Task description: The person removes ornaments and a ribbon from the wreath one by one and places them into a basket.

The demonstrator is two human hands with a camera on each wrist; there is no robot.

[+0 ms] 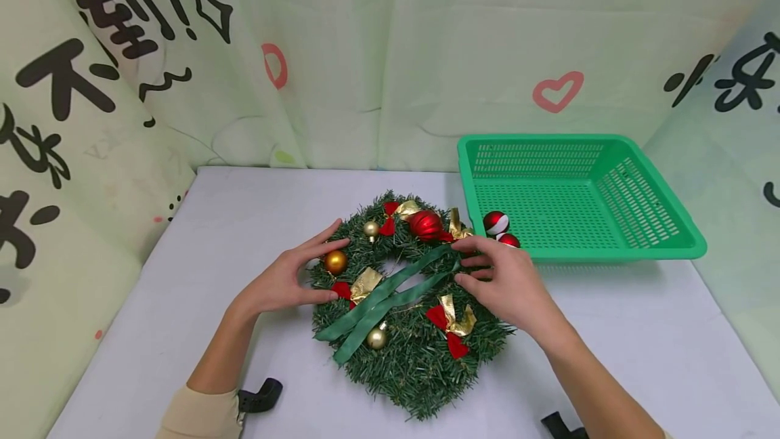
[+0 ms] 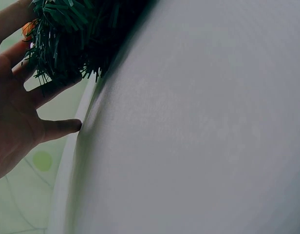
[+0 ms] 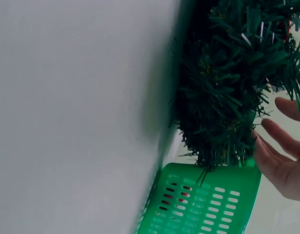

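A green wreath [image 1: 420,374] lies on the table, decorated with small gold balls, a large red ball [image 1: 425,225] and red-and-gold bows. A dark green ribbon [image 1: 367,327] crosses its middle in two strands. My left hand [image 1: 283,283] has its fingers spread along the wreath's left side, near an orange-gold ball [image 1: 336,262]; in the left wrist view its thumb stands apart from the fingers. My right hand [image 1: 508,283] is over the wreath's right side, fingertips bent at the ribbon's upper end, with a gap between thumb and index finger.
A green plastic basket [image 1: 609,254] stands at the back right, close beside the wreath. Inside its left end are red-and-white balls [image 1: 496,222]. The white table [image 1: 256,215] is backed by a printed curtain [image 1: 426,53].
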